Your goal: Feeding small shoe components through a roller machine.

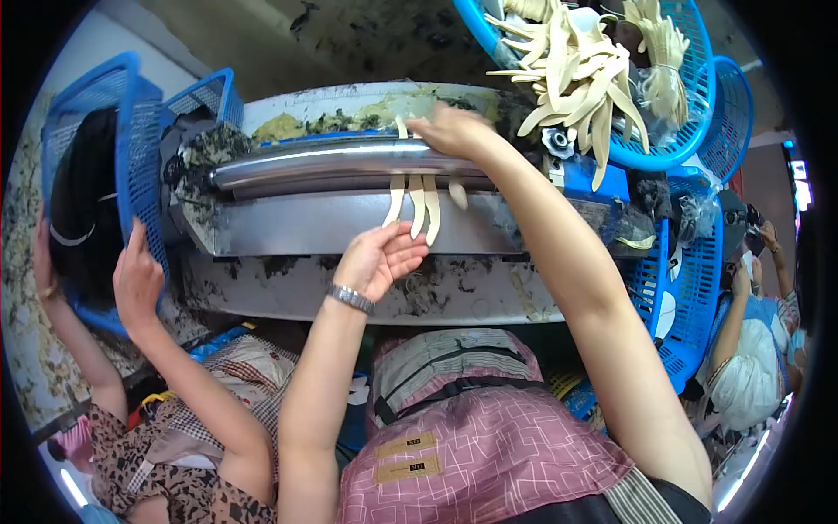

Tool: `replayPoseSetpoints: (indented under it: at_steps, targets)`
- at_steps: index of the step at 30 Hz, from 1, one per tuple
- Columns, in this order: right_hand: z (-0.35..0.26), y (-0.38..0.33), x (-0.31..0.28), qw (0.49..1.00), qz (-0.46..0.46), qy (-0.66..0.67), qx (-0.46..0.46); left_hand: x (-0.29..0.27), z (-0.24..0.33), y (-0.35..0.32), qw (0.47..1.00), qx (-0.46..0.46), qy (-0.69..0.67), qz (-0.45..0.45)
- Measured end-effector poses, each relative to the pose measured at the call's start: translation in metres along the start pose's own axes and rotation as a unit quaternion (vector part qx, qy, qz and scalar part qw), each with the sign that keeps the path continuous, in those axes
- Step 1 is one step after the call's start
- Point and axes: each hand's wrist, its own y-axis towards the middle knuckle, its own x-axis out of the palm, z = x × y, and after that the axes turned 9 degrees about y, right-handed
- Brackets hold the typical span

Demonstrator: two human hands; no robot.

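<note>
Several narrow, curved cream strips [418,203] stick out on the near side of a shiny metal roller [305,162]. My left hand [381,262], palm up with its fingers stretched out, is at their lower ends and seems to touch them. Past the roller, my right hand [450,131] is smeared by motion, its fingertips beside another cream strip end [401,127]. Whether those fingers grip anything is not clear. A blurred cream piece [458,194] is in front of the roller, below my right forearm. A sloping metal plate [305,224] lies under the strips.
A large blue basket [648,161] at the far right holds a heap of cream strips [576,74] and tied bundles. At left, another person's hand [140,275] holds a blue basket [140,175] with black material. More blue baskets [698,279] stand at right, near another person [751,375].
</note>
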Motion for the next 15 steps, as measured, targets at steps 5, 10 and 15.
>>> replayPoseSetpoints:
  at_steps: [5,10,15]
  targets:
    - [-0.023,0.068,0.031,0.995,-0.093,-0.025,0.016,0.002,-0.029,-0.022,0.999,0.028,-0.022,-0.022]
    - [-0.036,0.055,0.026,0.984,0.127,-0.007,-0.127,0.006,-0.043,-0.042,0.997,0.057,-0.035,-0.028]
    - [-0.046,-0.001,0.011,0.860,0.299,0.149,-0.386,0.025,-0.031,-0.049,0.993,0.111,0.024,0.016]
